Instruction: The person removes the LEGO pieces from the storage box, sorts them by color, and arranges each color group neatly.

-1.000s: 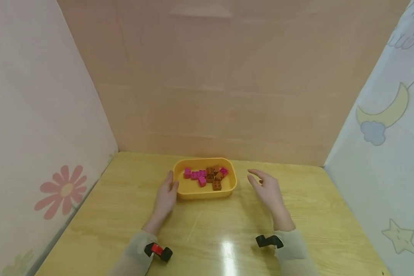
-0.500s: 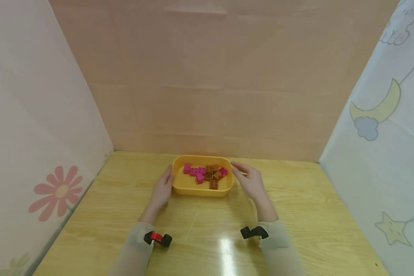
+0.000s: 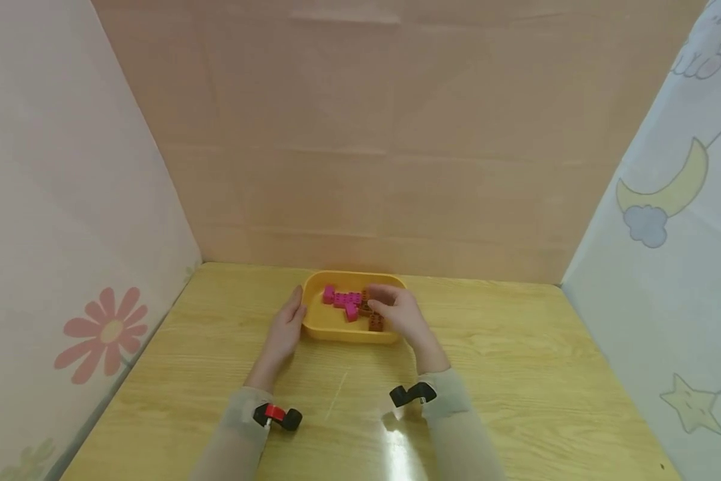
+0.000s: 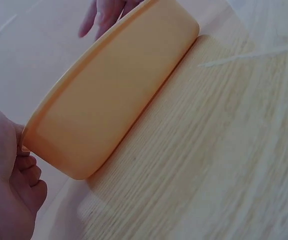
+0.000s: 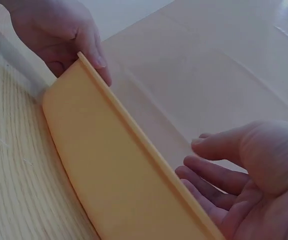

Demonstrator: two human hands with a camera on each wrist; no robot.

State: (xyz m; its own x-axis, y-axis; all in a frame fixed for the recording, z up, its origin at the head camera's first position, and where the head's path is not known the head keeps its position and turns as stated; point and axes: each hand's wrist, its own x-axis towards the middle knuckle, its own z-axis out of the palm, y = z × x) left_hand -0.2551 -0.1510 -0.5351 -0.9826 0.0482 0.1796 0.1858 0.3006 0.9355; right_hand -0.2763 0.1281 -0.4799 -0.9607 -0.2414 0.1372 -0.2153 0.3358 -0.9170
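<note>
A yellow plastic tray stands on the table, with pink toy bricks and brown toy bricks inside. At its left end, my left hand grips the rim; the left wrist view shows the thumb at the rim and fingers curled under the tray wall. Over the tray's right part hangs my right hand, its fingers among the brown bricks and covering some of them. In the right wrist view this right hand has loosely bent, parted fingers behind the rim, with nothing visible between them.
The wooden table meets a tan backdrop just behind the tray. White patterned panels stand at the left and right. Each wrist carries a small black camera mount.
My right hand has moved left, from beside the tray, past its right rim and in over the brown bricks. My left hand keeps its hold on the left end.
</note>
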